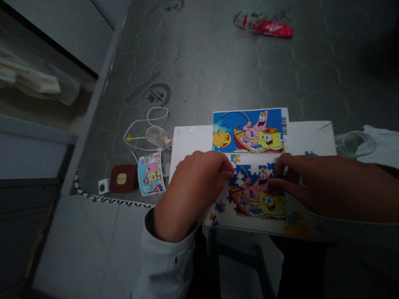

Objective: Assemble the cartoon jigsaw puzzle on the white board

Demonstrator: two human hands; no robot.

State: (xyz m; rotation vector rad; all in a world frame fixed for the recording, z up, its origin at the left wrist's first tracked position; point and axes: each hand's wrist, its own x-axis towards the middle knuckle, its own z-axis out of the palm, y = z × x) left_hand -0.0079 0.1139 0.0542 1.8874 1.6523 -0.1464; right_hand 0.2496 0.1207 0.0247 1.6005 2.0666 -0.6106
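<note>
A partly assembled cartoon jigsaw [260, 197] lies on a white board [191, 139], with gaps along its upper and left edges. Above it rests the reference picture card [252, 131], showing a pink and a yellow figure in a boat. My left hand [202, 174] is at the puzzle's upper left corner, fingertips pinched together; what they hold, if anything, is hidden. At the upper right edge my right hand [299, 178] has thumb and forefinger apart on either side of the pieces, touching the puzzle. Loose pieces [220, 206] lie to the lower left.
Left of the board are a second cartoon card [151, 174], a brown box [123, 179] and a white cable [137, 122]. A red packet [271, 28] lies on the grey floor mat. A dark stool [237, 254] stands below the board.
</note>
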